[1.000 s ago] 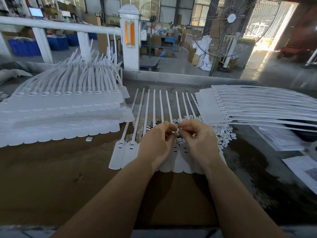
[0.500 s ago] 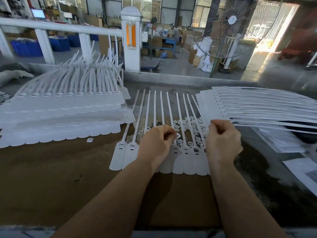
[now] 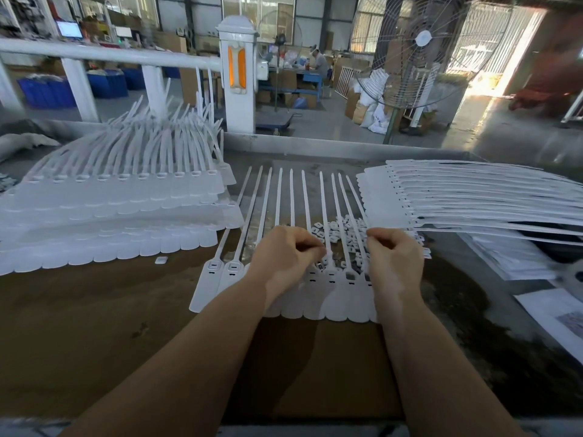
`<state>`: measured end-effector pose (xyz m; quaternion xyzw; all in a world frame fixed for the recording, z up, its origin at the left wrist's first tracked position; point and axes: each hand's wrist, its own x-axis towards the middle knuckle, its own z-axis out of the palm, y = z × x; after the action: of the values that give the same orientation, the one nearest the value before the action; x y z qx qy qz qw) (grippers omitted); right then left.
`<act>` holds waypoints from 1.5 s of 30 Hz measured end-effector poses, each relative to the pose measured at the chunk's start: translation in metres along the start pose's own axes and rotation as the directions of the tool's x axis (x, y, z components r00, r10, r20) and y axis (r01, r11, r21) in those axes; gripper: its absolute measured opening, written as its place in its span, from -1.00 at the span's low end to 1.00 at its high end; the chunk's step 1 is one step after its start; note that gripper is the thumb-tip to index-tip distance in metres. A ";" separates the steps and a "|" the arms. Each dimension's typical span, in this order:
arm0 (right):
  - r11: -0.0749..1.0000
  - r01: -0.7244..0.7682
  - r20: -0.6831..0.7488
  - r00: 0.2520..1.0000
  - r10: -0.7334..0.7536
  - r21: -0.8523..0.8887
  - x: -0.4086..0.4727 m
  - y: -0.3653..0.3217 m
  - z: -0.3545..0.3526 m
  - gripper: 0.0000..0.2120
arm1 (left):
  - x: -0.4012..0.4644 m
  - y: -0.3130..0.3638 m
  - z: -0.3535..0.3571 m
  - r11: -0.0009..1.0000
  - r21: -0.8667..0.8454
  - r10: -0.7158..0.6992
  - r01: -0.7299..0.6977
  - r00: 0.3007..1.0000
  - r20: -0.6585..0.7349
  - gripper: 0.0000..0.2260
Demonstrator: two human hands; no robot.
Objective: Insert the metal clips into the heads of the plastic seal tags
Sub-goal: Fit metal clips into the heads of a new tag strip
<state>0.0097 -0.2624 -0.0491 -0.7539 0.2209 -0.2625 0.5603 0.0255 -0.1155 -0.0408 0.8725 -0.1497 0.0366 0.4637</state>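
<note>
Head view: unlettered white seal tags (image 3: pixel 331 279)

Left hand (image 3: pixel 285 258): bare, no glove, no ring visible.
Right hand (image 3: pixel 394 263): bare, no glove, no ring visible.
Left forearm (image 3: pixel 176 367): uncovered up to the bottom edge of the view, no sleeve, no watch or band at the wrist.
Right forearm (image 3: pixel 432 367): uncovered likewise, no sleeve, no watch or band.
</note>
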 end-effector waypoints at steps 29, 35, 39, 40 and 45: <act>0.999 -0.036 0.030 0.999 0.036 -0.028 -0.002 -0.001 -0.001 -0.72 | 0.019 0.041 0.014 0.975 0.206 -0.138 0.081 0.950 0.280 -0.93; 0.999 -0.028 0.026 0.999 0.029 -0.036 -0.002 -0.002 0.000 -0.71 | 0.022 0.041 0.013 0.979 0.170 -0.162 0.112 0.935 0.315 -0.90; 0.999 -0.036 0.026 0.999 0.037 -0.038 -0.001 -0.003 0.000 -0.72 | 0.024 0.042 0.011 0.984 0.124 -0.167 0.130 0.917 0.363 -0.90; 0.999 -0.038 0.026 0.999 0.039 -0.036 -0.001 -0.003 0.000 -0.73 | 0.023 0.041 0.011 0.984 0.115 -0.171 0.137 0.912 0.373 -0.91; 0.999 -0.037 0.020 0.999 0.037 -0.029 -0.002 -0.003 0.000 -0.71 | 0.022 0.040 0.009 0.985 0.101 -0.171 0.143 0.906 0.386 -0.86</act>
<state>0.0080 -0.2604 -0.0464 -0.7602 0.2330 -0.2413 0.5564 0.0338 -0.1487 -0.0101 0.8870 -0.1678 -0.1714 0.3946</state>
